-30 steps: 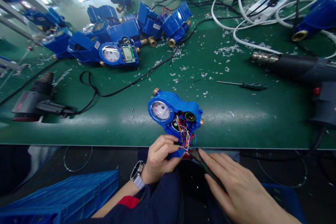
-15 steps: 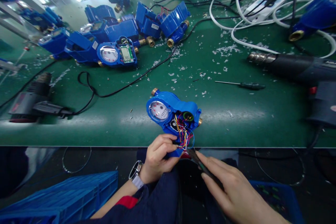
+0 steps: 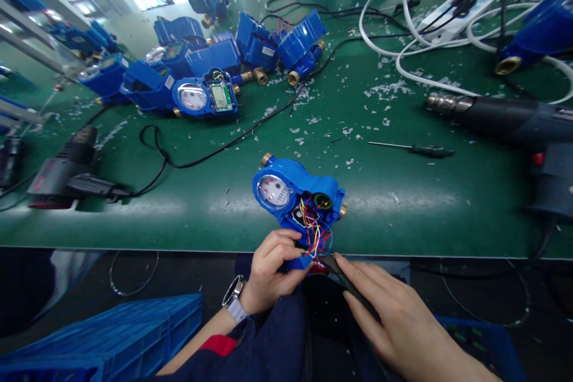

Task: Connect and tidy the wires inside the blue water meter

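A blue water meter (image 3: 308, 176) lies near the bench's front edge, its round dial facing up and its electronics compartment uncovered. Thin coloured wires (image 3: 312, 228) spill from the compartment toward me. My left hand (image 3: 275, 265) is closed at the wire ends, beside a blue part (image 3: 295, 262) at the bench edge; its exact fingertip contact is partly hidden. My right hand (image 3: 394, 310) grips a long dark hand tool (image 3: 353, 291), whose tip meets the wire ends close to my left fingertips. The tool's exact kind is unclear.
Several blue meters (image 3: 206, 95) cluster at the back left. Heat guns lie at left (image 3: 67, 173) and right (image 3: 496, 116). A screwdriver (image 3: 432, 150), a white power strip (image 3: 456, 12), cables and plastic scraps lie on the green bench (image 3: 215, 215). A blue crate (image 3: 147, 334) stands below.
The view has shifted slightly, so the bench items appear a little lower and further right. Both hands keep nearly the same position and grip at the wires.
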Demonstrator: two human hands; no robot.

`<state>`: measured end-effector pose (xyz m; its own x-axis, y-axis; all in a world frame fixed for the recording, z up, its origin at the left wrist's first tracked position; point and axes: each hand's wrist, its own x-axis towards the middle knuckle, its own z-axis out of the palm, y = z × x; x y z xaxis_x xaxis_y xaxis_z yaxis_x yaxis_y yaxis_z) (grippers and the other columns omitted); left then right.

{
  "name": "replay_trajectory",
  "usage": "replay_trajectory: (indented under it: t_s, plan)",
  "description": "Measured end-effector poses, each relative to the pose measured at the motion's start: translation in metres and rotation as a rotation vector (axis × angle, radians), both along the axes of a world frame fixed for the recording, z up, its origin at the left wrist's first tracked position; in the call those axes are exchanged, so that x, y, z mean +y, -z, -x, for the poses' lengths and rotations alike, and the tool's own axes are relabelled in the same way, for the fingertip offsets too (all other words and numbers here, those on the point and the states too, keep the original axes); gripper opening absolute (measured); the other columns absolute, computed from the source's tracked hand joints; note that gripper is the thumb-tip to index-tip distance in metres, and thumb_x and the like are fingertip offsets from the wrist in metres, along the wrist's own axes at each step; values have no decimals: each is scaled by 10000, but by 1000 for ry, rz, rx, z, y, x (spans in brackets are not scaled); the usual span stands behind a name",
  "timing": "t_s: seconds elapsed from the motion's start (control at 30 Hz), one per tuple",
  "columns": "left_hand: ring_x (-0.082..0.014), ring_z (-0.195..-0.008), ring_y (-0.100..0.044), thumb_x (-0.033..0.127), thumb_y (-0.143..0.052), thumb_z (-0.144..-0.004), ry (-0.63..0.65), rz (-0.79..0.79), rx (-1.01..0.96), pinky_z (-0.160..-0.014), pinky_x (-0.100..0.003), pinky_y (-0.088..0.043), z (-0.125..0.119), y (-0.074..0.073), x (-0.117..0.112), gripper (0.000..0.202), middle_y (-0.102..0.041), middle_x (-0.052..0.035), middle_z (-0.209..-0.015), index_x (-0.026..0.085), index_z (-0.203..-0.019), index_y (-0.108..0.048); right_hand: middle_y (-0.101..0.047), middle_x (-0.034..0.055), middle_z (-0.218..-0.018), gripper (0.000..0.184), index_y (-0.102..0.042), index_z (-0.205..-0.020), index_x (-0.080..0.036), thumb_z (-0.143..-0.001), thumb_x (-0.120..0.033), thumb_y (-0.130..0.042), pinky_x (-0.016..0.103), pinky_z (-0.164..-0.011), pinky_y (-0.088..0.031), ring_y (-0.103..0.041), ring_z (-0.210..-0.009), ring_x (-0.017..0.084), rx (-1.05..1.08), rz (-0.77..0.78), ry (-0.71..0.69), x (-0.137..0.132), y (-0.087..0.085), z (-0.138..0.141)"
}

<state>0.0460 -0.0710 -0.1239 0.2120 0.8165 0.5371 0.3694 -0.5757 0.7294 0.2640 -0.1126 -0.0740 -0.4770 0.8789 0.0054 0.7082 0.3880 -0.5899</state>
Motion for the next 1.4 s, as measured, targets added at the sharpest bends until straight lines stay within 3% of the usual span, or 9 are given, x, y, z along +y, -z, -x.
replay_trajectory:
  t_s: [0.13, 0.23, 0.43, 0.6, 0.83, 1.03, 1.17, 1.3, 1.4]
  plan:
    - [-236, -941, -642, 185, -712, -773, -46, 43, 63, -820, -409, -561, 13, -5, 0, 114, -628, -35, -788, 184, -827, -612, -658, 84, -1187, 406, -529, -1308, -153, -923, -130, -402, 283, -900, -556, -639, -1062, 172, 57, -9, -83, 4, -5, -10]
    - [-253, -1037, -599, 210, -685, -797, -116, 52, 116, -861, -423, -544, 26, -5, -1, 166, -618, -80, -960, 186, -952, -631, -657, 54, -1190, 376, -512, -1309, -203, -939, -194, -451, 265, -875, -563, -640, -1061, 172, 41, -97, -23, 10, -3, -27]
    - [-267, -1134, -541, 268, -623, -846, -320, 208, 110, -947, -470, -489, 37, 8, -11, 419, -534, -126, -1186, 208, -1230, -468, -676, 126, -1065, 415, -528, -1243, -141, -988, -427, -369, 404, -753, -565, -677, -899, 267, -119, -468, 176, 50, 40, -71]
    - [-353, -1217, -488, 471, -799, -666, -267, 267, 171, -1003, -562, -438, 20, 22, -23, 875, -459, -161, -1296, 223, -1347, -310, -677, 120, -1052, 487, -547, -1221, -135, -1007, -462, -254, 405, -725, -514, -654, -895, 272, -303, -595, 178, 92, 73, -83]
    - [-377, -1200, -497, 323, -932, -450, -347, 260, 252, -1003, -598, -435, -1, 29, -17, 1105, -462, -160, -1304, 234, -1332, -272, -652, 165, -1116, 491, -570, -1171, -107, -1021, -412, -216, 516, -858, -422, -612, -997, 336, -330, -848, 243, 112, 77, -68]
    - [-365, -1145, -524, 319, -911, -485, -380, 240, 215, -988, -588, -440, -3, 38, -13, 963, -521, -152, -1235, 194, -1270, -367, -663, 157, -1063, 471, -598, -1136, -116, -1007, -443, -284, 491, -853, -425, -616, -965, 326, -245, -879, 253, 113, 87, -75]
    - [-327, -1105, -550, 444, -825, -617, -286, 212, 45, -973, -542, -461, 4, 35, -11, 796, -547, -134, -1181, 179, -1251, -423, -666, 145, -1029, 517, -612, -1106, -108, -1006, -494, -282, 426, -793, -468, -624, -934, 293, -205, -895, 255, 117, 89, -80]
    - [-237, -1143, -538, 364, -441, -957, -300, 108, -126, -992, -449, -461, 15, 5, 6, 309, -535, -111, -1182, 212, -1209, -536, -668, 145, -1017, 557, -624, -1079, -107, -1005, -530, -269, 422, -791, -483, -632, -916, 287, -177, -886, 260, 121, 91, -83]
    - [-227, -1179, -519, 240, -500, -934, -302, -49, 59, -1004, -418, -446, 20, -28, 29, 185, -544, -87, -1201, 237, -985, -677, -671, 143, -1009, 555, -627, -1070, -113, -1003, -539, -278, 422, -804, -495, -635, -914, 284, -150, -870, 266, 123, 95, -86]
